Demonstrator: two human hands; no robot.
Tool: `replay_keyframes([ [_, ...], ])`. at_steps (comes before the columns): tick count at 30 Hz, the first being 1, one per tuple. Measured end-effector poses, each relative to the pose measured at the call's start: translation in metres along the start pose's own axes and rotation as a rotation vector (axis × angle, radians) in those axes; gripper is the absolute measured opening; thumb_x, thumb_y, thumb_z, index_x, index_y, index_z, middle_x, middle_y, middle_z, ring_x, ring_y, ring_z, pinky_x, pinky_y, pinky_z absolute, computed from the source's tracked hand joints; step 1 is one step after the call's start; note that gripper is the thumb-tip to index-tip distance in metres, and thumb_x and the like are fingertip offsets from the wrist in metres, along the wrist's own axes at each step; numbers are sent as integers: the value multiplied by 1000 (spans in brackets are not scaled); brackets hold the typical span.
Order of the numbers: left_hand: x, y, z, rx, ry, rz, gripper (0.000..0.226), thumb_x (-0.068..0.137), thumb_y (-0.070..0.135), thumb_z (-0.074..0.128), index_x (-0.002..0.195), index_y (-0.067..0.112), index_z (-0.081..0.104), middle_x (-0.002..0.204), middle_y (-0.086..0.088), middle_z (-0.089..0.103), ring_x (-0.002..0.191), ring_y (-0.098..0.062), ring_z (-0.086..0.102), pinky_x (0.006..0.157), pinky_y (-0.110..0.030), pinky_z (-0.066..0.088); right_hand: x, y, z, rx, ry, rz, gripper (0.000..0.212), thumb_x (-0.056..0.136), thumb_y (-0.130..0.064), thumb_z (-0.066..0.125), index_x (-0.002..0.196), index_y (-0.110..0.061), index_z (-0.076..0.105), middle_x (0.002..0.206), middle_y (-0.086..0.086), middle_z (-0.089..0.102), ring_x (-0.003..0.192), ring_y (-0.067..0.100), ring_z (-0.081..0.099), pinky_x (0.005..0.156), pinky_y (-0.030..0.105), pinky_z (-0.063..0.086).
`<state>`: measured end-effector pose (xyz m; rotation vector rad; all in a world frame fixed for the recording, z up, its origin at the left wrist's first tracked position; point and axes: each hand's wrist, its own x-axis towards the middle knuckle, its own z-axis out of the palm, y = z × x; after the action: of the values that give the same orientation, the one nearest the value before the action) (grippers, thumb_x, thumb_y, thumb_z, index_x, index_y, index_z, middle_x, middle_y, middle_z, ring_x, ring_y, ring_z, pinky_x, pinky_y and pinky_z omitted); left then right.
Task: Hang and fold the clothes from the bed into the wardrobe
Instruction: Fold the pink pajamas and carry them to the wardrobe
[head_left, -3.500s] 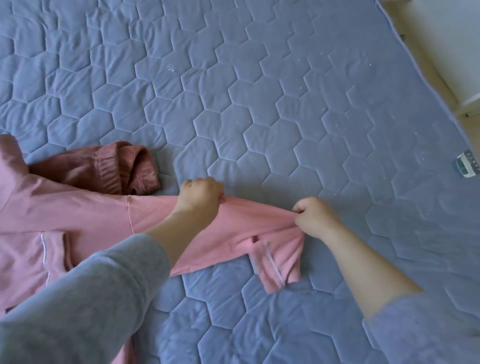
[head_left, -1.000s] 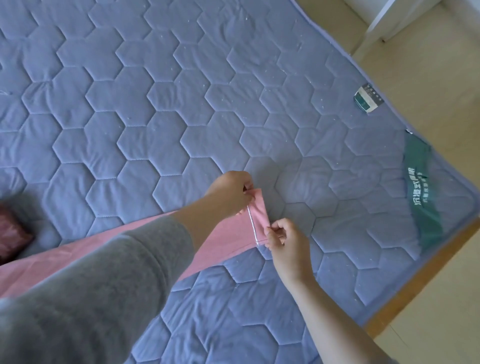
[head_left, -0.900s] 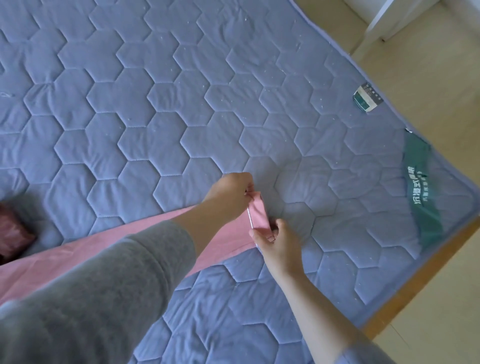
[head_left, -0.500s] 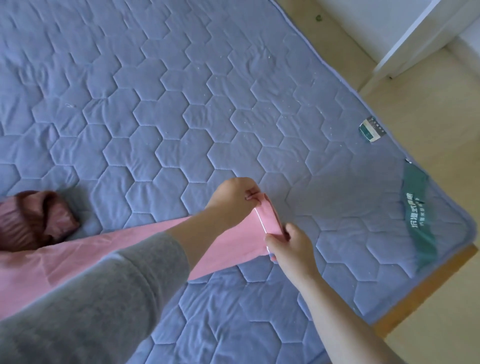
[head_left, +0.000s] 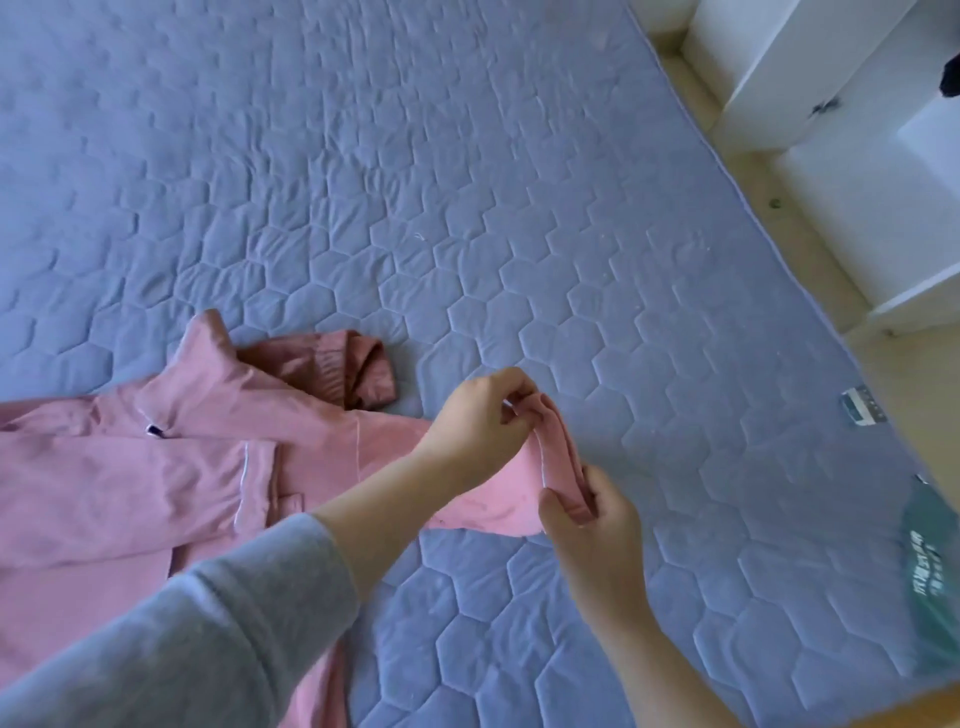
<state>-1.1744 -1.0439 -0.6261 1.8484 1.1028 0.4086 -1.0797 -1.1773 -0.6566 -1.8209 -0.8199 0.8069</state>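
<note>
A pink shirt with white piping (head_left: 156, 467) lies spread on the left of the blue quilted bed (head_left: 467, 208), its sleeve stretched to the right. My left hand (head_left: 480, 421) pinches the upper corner of the sleeve's cuff. My right hand (head_left: 592, 514) pinches the lower corner of the same cuff. The cuff end is lifted a little off the bed between both hands. A dark red garment (head_left: 332, 371) lies bunched just behind the shirt's shoulder.
White wardrobe units (head_left: 841, 130) stand at the top right beyond a strip of wooden floor. A small white-and-green tag (head_left: 862, 405) and a green label (head_left: 930, 561) sit near the bed's right edge.
The view has swung left and back, bringing the shirt's body and the red garment into sight. Both hands keep hold of the cuff and have raised it slightly.
</note>
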Motion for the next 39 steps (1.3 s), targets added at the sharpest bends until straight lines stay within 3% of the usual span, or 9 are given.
replay_keyframes([
  [6,-70,-50,-102,14,171,-66,26,81,6,60,73,30,53,68,16,59,64,6,57,59,-6,37,-42,-42,93,-38,-168,-117,15,76,-19,54,65,-14,45,55,-11,32,53,9,28,48,22,28],
  [11,-122,-107,-164,-170,289,-255,8,89,21,58,83,20,62,81,3,67,84,-22,67,82,-36,52,-79,-64,180,-55,-272,-192,22,82,-12,56,64,-17,45,56,-11,37,55,6,30,51,24,32],
  [15,-153,-154,-201,-228,376,-357,13,84,34,68,88,22,65,80,6,63,78,-17,63,73,-23,48,-105,-71,242,-137,-382,-192,35,88,-7,58,68,-34,49,57,-18,50,53,5,41,55,17,34],
  [19,-174,-199,-228,-248,478,-425,25,79,9,65,103,16,63,94,7,64,74,-7,59,60,-2,40,-126,-70,298,-193,-422,-204,14,88,-6,57,95,-15,65,77,-10,63,66,7,51,66,28,46],
  [22,-183,-229,-248,-376,538,-469,32,79,6,64,108,19,58,91,13,61,70,-2,60,60,-9,45,-140,-68,337,-231,-429,-229,12,88,-7,58,96,-13,64,79,-7,63,67,9,52,66,29,46],
  [25,-186,-258,-268,-444,544,-486,38,75,6,70,108,21,57,83,9,62,73,-5,60,63,-18,49,-149,-67,371,-218,-451,-212,20,88,-5,58,104,-15,64,87,-3,66,72,5,57,64,14,44],
  [31,-190,-313,-298,-494,632,-477,33,77,3,69,103,22,60,77,11,64,72,-5,62,68,-16,50,-152,-67,426,-225,-477,-249,45,88,-6,56,130,-23,57,110,-9,65,86,7,62,72,14,48],
  [35,-190,-352,-306,-439,722,-573,25,81,6,67,101,20,61,82,11,65,74,-4,62,67,-14,48,-145,-58,453,-216,-665,-186,43,90,-17,61,130,-32,54,116,-16,66,99,0,64,82,12,48],
  [39,-190,-386,-305,-332,724,-650,17,83,9,66,97,18,68,85,11,65,87,-8,63,75,-17,43,-124,-39,459,-467,-590,-246,45,92,-15,60,137,-15,52,132,0,58,119,13,55,96,10,38],
])
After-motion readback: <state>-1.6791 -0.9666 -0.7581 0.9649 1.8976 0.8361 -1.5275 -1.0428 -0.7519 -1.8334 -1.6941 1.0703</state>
